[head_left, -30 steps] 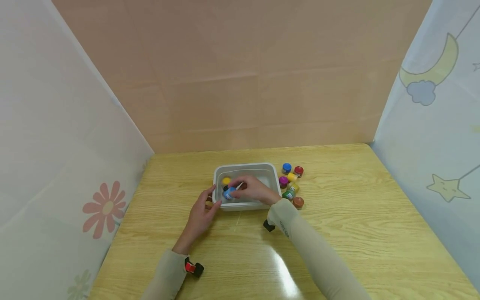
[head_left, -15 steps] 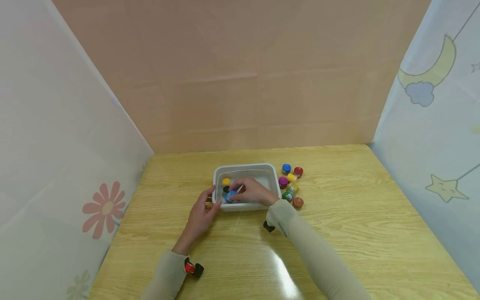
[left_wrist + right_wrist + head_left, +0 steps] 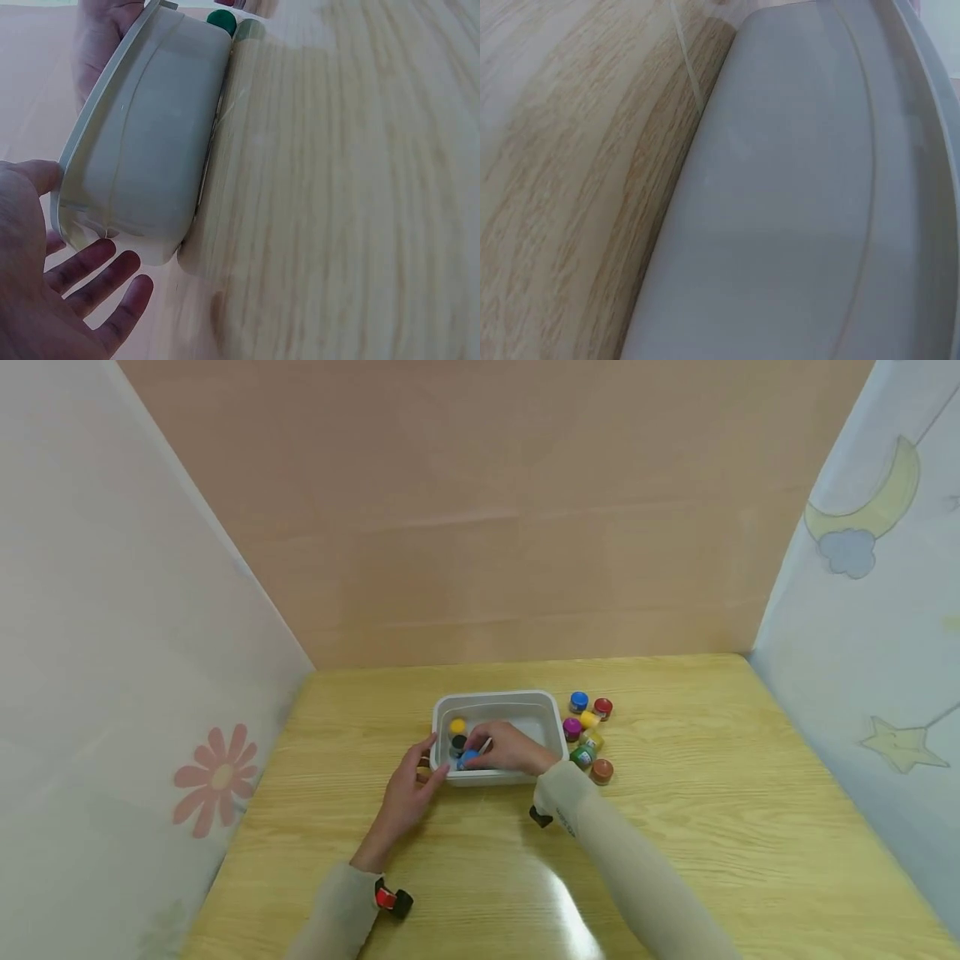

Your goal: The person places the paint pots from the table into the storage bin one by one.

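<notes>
A light grey plastic bin stands on the table, with a yellow-lidded jar and a black-lidded jar at its left end. Inside its front left corner, my right hand pinches a small blue-lidded jar, partly covered by the fingers. My left hand is at the bin's left front corner. In the left wrist view, the left thumb touches the rim and the other fingers spread loosely beside the bin's end. The right wrist view shows only the bin's outer wall and the tabletop.
Several jars are grouped just right of the bin: blue, red, purple, yellow, green and brown. A beige wall rises behind the wooden table.
My right hand has lowered the blue-lidded jar inside the bin's front left corner, a little to the right, uncovering the black-lidded jar. The left hand keeps its place at the bin's corner.
</notes>
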`<action>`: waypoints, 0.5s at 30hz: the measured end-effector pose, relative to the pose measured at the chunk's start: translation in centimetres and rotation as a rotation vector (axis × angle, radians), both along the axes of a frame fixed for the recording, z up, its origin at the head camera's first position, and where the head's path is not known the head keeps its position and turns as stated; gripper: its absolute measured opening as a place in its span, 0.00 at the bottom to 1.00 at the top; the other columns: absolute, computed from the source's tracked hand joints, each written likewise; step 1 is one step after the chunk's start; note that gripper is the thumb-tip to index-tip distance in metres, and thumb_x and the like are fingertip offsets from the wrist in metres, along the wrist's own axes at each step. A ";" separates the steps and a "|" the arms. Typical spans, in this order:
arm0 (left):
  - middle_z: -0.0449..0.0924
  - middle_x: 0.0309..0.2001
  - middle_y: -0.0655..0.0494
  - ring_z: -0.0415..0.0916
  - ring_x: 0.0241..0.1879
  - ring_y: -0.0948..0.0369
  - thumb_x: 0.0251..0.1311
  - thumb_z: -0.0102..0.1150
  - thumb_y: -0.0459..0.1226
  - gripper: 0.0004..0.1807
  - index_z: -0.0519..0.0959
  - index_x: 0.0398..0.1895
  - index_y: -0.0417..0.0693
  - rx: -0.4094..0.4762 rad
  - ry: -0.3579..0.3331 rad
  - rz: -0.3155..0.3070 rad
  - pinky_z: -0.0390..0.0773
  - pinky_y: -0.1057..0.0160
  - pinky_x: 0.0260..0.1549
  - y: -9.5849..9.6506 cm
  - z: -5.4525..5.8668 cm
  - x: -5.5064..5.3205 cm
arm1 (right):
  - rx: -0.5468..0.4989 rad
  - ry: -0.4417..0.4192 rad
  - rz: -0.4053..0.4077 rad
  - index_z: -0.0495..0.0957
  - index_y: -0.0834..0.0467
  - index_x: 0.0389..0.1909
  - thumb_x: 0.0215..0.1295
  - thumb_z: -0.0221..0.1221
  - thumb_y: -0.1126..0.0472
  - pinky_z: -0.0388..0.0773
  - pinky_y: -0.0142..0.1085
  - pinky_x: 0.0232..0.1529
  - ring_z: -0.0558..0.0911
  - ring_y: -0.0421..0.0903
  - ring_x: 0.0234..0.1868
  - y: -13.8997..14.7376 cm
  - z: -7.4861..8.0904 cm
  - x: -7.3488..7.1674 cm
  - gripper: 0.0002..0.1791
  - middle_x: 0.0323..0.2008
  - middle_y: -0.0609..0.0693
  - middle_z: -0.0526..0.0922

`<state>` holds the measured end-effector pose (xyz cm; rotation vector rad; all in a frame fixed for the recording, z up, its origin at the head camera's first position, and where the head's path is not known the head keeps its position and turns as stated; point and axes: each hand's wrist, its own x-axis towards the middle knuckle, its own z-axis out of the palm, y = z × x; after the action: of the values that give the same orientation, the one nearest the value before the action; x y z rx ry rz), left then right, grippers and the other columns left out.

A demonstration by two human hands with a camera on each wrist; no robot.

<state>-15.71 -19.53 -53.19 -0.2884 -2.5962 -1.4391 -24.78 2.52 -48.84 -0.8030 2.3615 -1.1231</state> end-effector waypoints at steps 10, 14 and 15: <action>0.78 0.61 0.44 0.78 0.55 0.51 0.74 0.61 0.44 0.33 0.65 0.78 0.47 -0.001 0.004 0.013 0.84 0.62 0.47 0.0 -0.1 0.2 | 0.026 -0.015 0.010 0.86 0.58 0.46 0.64 0.72 0.57 0.82 0.38 0.49 0.84 0.44 0.45 -0.7 -0.3 -0.2 0.13 0.44 0.49 0.88; 0.78 0.60 0.42 0.78 0.54 0.51 0.74 0.60 0.44 0.33 0.65 0.78 0.46 -0.002 0.017 -0.006 0.83 0.63 0.45 0.0 -0.3 0.1 | 0.045 -0.017 0.004 0.86 0.57 0.45 0.64 0.73 0.57 0.82 0.36 0.49 0.84 0.42 0.44 -0.9 -0.6 -0.3 0.12 0.42 0.47 0.88; 0.78 0.60 0.42 0.78 0.54 0.51 0.74 0.60 0.44 0.33 0.65 0.78 0.46 -0.004 0.021 -0.009 0.83 0.64 0.45 0.0 -0.3 0.1 | 0.044 -0.017 -0.001 0.86 0.57 0.45 0.64 0.73 0.57 0.82 0.37 0.49 0.84 0.42 0.44 -0.9 -0.6 -0.3 0.12 0.42 0.47 0.88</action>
<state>-15.65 -19.56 -53.49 -0.3147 -2.5847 -1.4265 -25.13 1.58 -49.45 -0.7744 2.3647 -1.0697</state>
